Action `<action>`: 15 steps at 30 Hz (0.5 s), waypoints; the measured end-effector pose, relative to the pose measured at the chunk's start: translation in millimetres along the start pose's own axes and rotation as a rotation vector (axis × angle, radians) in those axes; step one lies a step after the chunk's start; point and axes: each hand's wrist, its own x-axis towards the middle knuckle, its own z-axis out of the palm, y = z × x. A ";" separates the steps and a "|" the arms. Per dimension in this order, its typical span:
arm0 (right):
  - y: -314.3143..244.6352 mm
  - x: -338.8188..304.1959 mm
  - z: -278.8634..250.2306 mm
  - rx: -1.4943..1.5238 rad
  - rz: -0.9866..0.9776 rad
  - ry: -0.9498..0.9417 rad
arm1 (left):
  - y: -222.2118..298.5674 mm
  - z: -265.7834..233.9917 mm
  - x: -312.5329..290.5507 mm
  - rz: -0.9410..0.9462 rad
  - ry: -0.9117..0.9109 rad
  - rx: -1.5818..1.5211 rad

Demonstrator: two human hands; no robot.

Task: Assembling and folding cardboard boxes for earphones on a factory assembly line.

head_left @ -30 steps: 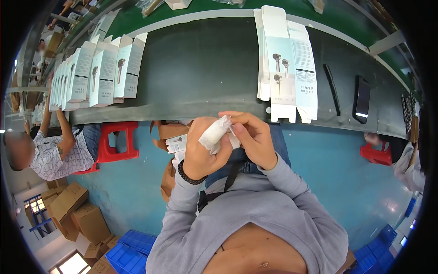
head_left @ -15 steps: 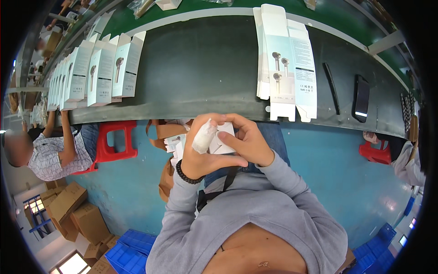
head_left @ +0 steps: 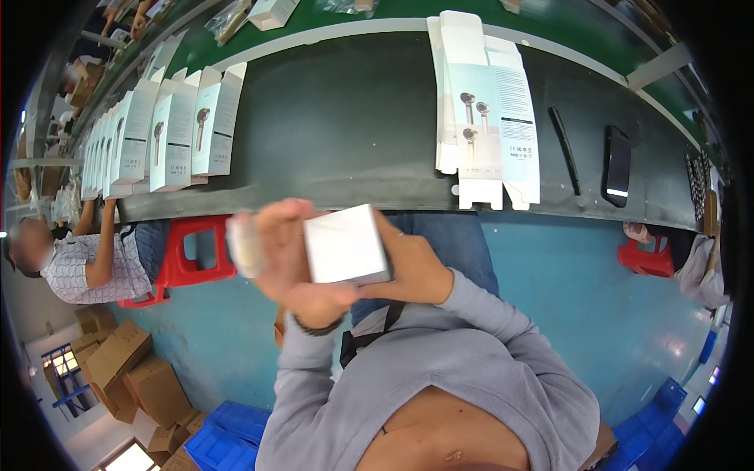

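Between my two hands, just off the near table edge, is a small white box (head_left: 345, 245), its blank end turned up toward me. My right hand (head_left: 416, 267) wraps round its right side. My left hand (head_left: 287, 255), smeared by motion, is against its left side with the thumb under the near edge. One left finger has a white wrapping (head_left: 247, 246) and stands out from the box. A dark beaded bracelet (head_left: 318, 326) circles my left wrist. The sides of the box under my fingers are hidden.
Flattened printed cartons (head_left: 479, 118) are stacked on the dark table (head_left: 338, 125). Right of them lie a black pen (head_left: 565, 151) and a phone (head_left: 617, 166). Upright cartons (head_left: 173, 137) line the left side. A co-worker (head_left: 98, 251) sits by a red stool (head_left: 196, 251).
The box has come up and left, its plain white end now facing up. My left hand has shifted left, its wrapped finger swinging away from the box. My right hand has moved slightly left.
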 end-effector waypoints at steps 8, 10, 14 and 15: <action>-26.7 15.7 -51.4 -0.245 -0.341 0.072 | 95.9 -42.0 101.5 -0.116 -1.038 0.840; -29.5 6.5 -82.5 -0.461 -0.240 0.156 | 99.3 -51.4 120.5 -0.026 -0.783 0.734; -14.2 -5.8 -124.8 -0.859 -0.102 0.188 | 80.3 -41.1 165.7 0.113 -0.332 0.830; -11.0 -6.0 -127.4 -0.863 -0.106 0.189 | 65.3 -23.6 177.0 0.060 -0.260 0.776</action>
